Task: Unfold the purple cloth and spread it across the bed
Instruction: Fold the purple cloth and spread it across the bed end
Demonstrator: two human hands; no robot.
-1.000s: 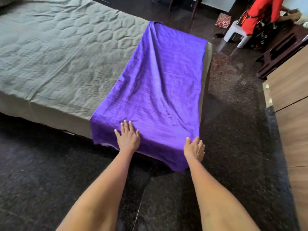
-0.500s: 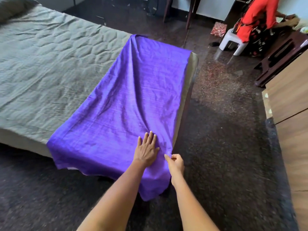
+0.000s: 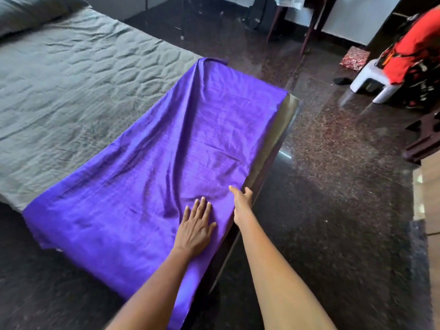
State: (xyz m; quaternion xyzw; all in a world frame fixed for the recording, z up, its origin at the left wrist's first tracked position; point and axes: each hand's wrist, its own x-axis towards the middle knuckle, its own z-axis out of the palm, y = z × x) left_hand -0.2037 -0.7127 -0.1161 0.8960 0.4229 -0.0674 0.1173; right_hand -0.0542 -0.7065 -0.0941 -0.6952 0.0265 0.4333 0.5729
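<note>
The purple cloth [image 3: 171,163] lies as a long strip across the foot end of the bed [image 3: 71,91], and its near end hangs over the bed's front side toward the floor. My left hand [image 3: 195,225] rests flat on the cloth, fingers spread, near its right edge. My right hand [image 3: 241,201] pinches that right edge of the cloth where it meets the bed's end. Creases run through the cloth around both hands.
The bed has a wrinkled grey quilted cover and a pillow [image 3: 28,13] at the far left. Dark polished floor [image 3: 333,210] surrounds it. A person in red [image 3: 414,51] sits by a white stool [image 3: 371,84] at the far right. Wooden furniture [image 3: 431,186] stands along the right edge.
Both hands have moved rightward and up along the cloth's right edge. My left hand stays flat on the cloth; my right hand has gone from resting at the hanging corner to pinching the edge.
</note>
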